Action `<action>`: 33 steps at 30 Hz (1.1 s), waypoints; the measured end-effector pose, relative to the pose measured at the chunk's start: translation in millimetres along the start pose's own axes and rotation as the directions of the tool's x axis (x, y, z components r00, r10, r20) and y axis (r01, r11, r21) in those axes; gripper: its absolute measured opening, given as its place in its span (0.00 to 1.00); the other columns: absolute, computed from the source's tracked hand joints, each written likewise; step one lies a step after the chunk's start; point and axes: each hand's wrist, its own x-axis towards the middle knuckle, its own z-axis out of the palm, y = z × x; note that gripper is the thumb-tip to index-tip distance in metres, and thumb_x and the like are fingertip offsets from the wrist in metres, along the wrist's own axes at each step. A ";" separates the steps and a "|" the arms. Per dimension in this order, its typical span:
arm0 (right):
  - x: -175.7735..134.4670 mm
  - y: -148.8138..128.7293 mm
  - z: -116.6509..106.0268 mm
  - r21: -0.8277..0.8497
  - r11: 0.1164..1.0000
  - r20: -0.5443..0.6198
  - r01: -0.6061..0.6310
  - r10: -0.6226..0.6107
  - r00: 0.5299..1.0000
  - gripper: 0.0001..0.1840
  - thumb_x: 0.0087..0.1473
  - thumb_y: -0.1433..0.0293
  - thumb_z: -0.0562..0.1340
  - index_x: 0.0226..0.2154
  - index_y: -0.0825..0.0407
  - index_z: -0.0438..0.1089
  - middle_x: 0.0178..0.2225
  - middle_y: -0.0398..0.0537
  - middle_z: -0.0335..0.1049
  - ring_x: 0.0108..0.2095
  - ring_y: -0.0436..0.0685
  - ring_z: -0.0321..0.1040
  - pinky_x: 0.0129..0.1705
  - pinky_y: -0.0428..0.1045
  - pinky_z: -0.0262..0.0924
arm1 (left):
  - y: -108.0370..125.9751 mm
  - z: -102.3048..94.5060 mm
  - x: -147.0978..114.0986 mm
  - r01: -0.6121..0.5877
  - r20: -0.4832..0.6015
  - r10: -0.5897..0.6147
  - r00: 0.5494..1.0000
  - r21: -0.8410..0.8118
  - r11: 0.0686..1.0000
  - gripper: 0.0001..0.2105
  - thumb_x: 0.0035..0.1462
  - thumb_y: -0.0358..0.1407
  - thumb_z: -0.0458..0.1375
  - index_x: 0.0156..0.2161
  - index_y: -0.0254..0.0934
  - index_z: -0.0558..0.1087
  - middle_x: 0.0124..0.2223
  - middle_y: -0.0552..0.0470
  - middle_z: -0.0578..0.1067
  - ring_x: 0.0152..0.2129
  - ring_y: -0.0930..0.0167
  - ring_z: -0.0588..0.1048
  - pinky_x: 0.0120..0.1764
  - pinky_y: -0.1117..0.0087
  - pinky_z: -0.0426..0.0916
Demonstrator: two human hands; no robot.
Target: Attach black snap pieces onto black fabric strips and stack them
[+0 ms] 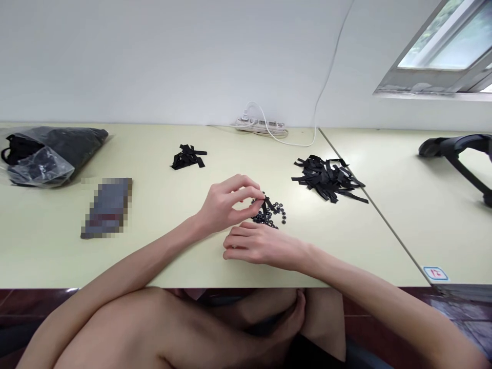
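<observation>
My left hand (227, 201) is above the table with thumb and forefinger pinched together. A short black fabric strip (267, 202) hangs from the pinch. Right below it lies a pile of small black ring-shaped pieces (263, 219), some scattered to the right. Nearer the table's front edge, my right hand (265, 247) rests with its fingers curled, pointing left. Whatever it may hold is hidden by the fingers. The hands are apart, the left one farther from me.
A large heap of black strips (326, 177) lies to the right, a smaller heap (188, 157) to the left. A plastic bag (57, 154), a blurred dark item (107, 207), a power strip (261, 124) with white cable and a black strapped object (453, 148) stand around.
</observation>
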 end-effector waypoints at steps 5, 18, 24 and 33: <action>-1.3 0.2 0.5 0.069 0.996 0.015 -0.055 0.054 0.998 0.18 0.76 0.85 0.55 0.54 0.51 0.73 0.50 0.48 0.79 0.46 0.54 0.71 0.47 0.52 0.65 | -0.1 2.5 -0.1 -0.099 0.006 0.099 0.995 0.090 0.991 0.07 0.67 0.26 0.68 0.43 0.41 0.78 0.39 0.56 0.84 0.31 0.74 0.81 0.30 0.74 0.73; -9.4 5.6 7.5 0.503 0.845 -0.093 -0.181 0.261 0.961 0.13 0.79 0.77 0.58 0.46 0.52 0.78 0.44 0.50 0.82 0.45 0.57 0.77 0.51 0.54 0.75 | -5.4 0.5 0.4 -0.106 -0.053 0.121 0.991 0.225 0.969 0.08 0.66 0.25 0.69 0.42 0.42 0.78 0.37 0.58 0.84 0.30 0.74 0.79 0.30 0.74 0.72; -21.6 22.2 -40.5 0.957 0.289 -0.158 0.028 0.438 0.885 0.03 0.64 0.70 0.79 0.40 0.47 0.87 0.37 0.45 0.87 0.36 0.53 0.82 0.41 0.48 0.78 | -15.7 -4.4 -0.9 -0.207 -0.009 0.227 0.974 0.371 0.905 0.07 0.68 0.29 0.70 0.45 0.43 0.78 0.37 0.58 0.86 0.32 0.73 0.81 0.31 0.72 0.72; -29.5 32.7 -49.9 0.983 0.159 -0.119 -0.095 0.935 0.335 0.11 0.62 0.58 0.80 0.36 0.45 0.84 0.36 0.42 0.78 0.35 0.52 0.72 0.41 0.49 0.72 | -7.2 -7.1 4.4 -0.326 0.041 0.341 0.939 0.419 0.847 0.09 0.66 0.27 0.70 0.43 0.43 0.78 0.37 0.60 0.86 0.33 0.73 0.81 0.30 0.70 0.69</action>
